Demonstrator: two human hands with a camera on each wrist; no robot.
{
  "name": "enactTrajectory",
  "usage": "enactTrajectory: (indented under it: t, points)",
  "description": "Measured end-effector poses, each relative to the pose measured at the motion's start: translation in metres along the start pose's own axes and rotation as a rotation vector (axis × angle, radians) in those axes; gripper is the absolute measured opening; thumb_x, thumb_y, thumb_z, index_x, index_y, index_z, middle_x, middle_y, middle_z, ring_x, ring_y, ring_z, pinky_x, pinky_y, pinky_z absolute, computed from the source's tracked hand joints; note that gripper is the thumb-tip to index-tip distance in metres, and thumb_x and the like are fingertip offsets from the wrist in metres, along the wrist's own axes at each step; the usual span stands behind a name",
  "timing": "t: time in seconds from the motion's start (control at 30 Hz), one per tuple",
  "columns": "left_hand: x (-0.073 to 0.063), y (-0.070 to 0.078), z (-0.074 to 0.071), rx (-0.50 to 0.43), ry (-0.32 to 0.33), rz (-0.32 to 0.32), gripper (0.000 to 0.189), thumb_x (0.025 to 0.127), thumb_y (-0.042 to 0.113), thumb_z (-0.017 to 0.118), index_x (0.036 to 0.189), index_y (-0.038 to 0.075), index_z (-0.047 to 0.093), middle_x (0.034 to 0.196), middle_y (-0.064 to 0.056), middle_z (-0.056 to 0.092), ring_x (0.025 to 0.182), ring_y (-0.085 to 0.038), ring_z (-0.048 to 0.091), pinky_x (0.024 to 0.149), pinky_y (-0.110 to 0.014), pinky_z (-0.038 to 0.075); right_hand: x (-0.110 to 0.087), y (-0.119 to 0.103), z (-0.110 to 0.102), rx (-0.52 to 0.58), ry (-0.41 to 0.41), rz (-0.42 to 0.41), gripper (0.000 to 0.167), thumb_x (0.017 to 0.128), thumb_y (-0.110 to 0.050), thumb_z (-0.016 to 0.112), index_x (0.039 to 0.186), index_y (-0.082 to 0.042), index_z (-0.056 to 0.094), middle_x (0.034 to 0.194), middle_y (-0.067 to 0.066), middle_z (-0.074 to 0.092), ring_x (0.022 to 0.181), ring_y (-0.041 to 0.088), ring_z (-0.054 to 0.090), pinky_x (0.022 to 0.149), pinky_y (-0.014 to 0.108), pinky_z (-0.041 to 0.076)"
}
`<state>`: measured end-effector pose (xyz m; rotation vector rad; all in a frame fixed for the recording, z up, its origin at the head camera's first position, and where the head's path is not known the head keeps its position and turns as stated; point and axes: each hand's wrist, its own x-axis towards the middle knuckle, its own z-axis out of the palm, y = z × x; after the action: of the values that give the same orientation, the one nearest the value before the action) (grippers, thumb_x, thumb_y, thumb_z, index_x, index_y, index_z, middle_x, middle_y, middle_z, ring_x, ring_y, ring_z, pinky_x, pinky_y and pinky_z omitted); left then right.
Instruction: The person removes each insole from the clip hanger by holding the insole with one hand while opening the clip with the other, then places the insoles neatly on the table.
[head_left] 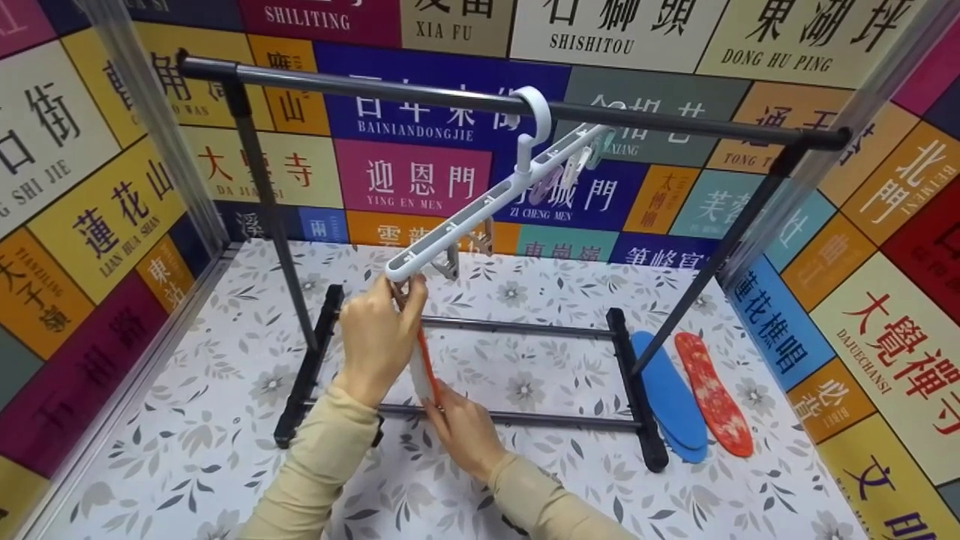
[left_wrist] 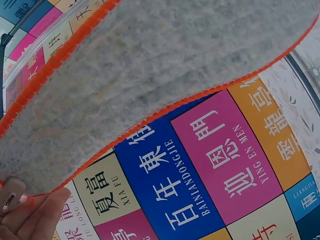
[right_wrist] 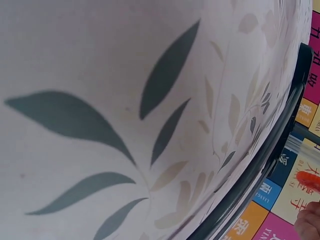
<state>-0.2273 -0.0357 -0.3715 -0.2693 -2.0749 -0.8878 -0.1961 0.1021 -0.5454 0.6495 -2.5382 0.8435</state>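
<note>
A white clip hanger [head_left: 457, 232] hooks over the black rail of a rack, its near end tilted toward me. At that end my left hand [head_left: 371, 337] pinches a clip [left_wrist: 12, 194], at the top of an insole. The insole [left_wrist: 150, 70] has grey felt and an orange stitched edge, and hangs nearly edge-on in the head view. Lower down, my right hand [head_left: 466, 429] holds the insole's bottom end between thumb and fingers. Only a bit of that hand [right_wrist: 309, 222] shows in the right wrist view, near the orange insole tip [right_wrist: 307, 181].
The black rack [head_left: 360, 86] stands on a floral-patterned surface [head_left: 202, 420]. Other clips [head_left: 448, 262] dangle along the hanger. Blue insoles [head_left: 667, 390] and a red patterned insole [head_left: 716, 397] lie to the right of the rack's foot. Sign-covered walls enclose the back and sides.
</note>
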Motion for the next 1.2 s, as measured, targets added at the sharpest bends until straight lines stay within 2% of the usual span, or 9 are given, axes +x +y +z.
enactTrajectory:
  t: [0.07,0.17,0.3,0.47,0.6,0.77,0.97,1.2]
  points:
    - [0.0,0.001,0.001,0.007,-0.008,0.004,0.031,0.095,0.025,0.061,0.072,0.004,0.059,0.052,-0.01,0.055,0.044,-0.027,0.048,0.044,-0.043,0.038,-0.002,0.002,0.0,0.01,0.004,0.004,0.036,0.105,-0.026,0.049,0.127,-0.001,0.062,0.11,0.01,0.073,0.092,0.024,0.073,0.078,0.034,0.059]
    - [0.0,0.001,0.002,0.02,-0.019,0.007,0.032,0.095,0.024,0.059,0.07,0.004,0.057,0.05,-0.009,0.052,0.042,-0.026,0.046,0.042,-0.042,0.038,-0.005,0.005,0.0,0.021,0.015,0.015,0.032,0.104,-0.024,0.05,0.123,-0.003,0.064,0.095,0.006,0.073,0.079,0.019,0.071,0.07,0.031,0.058]
    - [0.0,0.001,0.004,0.032,-0.022,0.006,0.036,0.095,0.023,0.055,0.064,0.006,0.053,0.048,-0.009,0.049,0.041,-0.024,0.043,0.04,-0.042,0.036,-0.007,0.009,-0.002,0.033,0.039,0.019,0.023,0.103,-0.021,0.052,0.112,-0.005,0.067,0.072,-0.002,0.063,0.06,0.009,0.056,0.057,0.024,0.05]
    - [0.0,0.0,0.005,0.026,-0.008,0.008,0.041,0.095,0.022,0.054,0.057,0.009,0.05,0.045,-0.01,0.049,0.039,-0.025,0.043,0.039,-0.043,0.037,-0.012,0.015,-0.006,0.044,0.054,0.035,0.02,0.103,-0.02,0.052,0.093,-0.009,0.066,0.061,-0.005,0.053,0.051,0.003,0.043,0.049,0.018,0.04]
    - [0.002,0.0,0.005,0.025,-0.005,0.013,0.043,0.096,0.021,0.054,0.055,0.009,0.049,0.044,-0.01,0.048,0.039,-0.024,0.041,0.039,-0.042,0.035,-0.019,0.019,-0.01,0.002,0.069,0.047,0.021,0.101,-0.018,0.055,0.084,-0.01,0.065,0.06,-0.004,0.054,0.052,0.007,0.045,0.049,0.023,0.042]
    - [0.004,-0.001,0.004,0.021,-0.012,0.003,0.043,0.096,0.022,0.055,0.054,0.01,0.047,0.045,-0.008,0.047,0.04,-0.023,0.04,0.04,-0.041,0.034,-0.029,0.028,-0.02,-0.008,0.06,0.073,0.023,0.102,-0.019,0.054,0.087,-0.008,0.067,0.064,-0.003,0.061,0.054,0.01,0.054,0.051,0.027,0.048]
    - [0.006,-0.003,0.001,0.023,-0.012,-0.005,0.042,0.096,0.024,0.056,0.057,0.01,0.049,0.046,-0.009,0.048,0.041,-0.025,0.043,0.04,-0.043,0.036,-0.038,0.042,-0.036,0.056,0.006,0.183,0.033,0.104,-0.023,0.049,0.08,-0.007,0.065,0.059,-0.004,0.054,0.049,0.005,0.045,0.046,0.02,0.043]
    - [0.006,-0.009,-0.001,0.028,-0.005,-0.001,0.034,0.095,0.028,0.06,0.071,0.004,0.056,0.049,-0.011,0.053,0.042,-0.029,0.048,0.043,-0.048,0.041,-0.046,0.052,-0.049,0.008,0.055,0.198,0.029,0.102,-0.019,0.055,0.073,-0.015,0.058,0.057,-0.009,0.05,0.048,0.002,0.043,0.046,0.02,0.041]
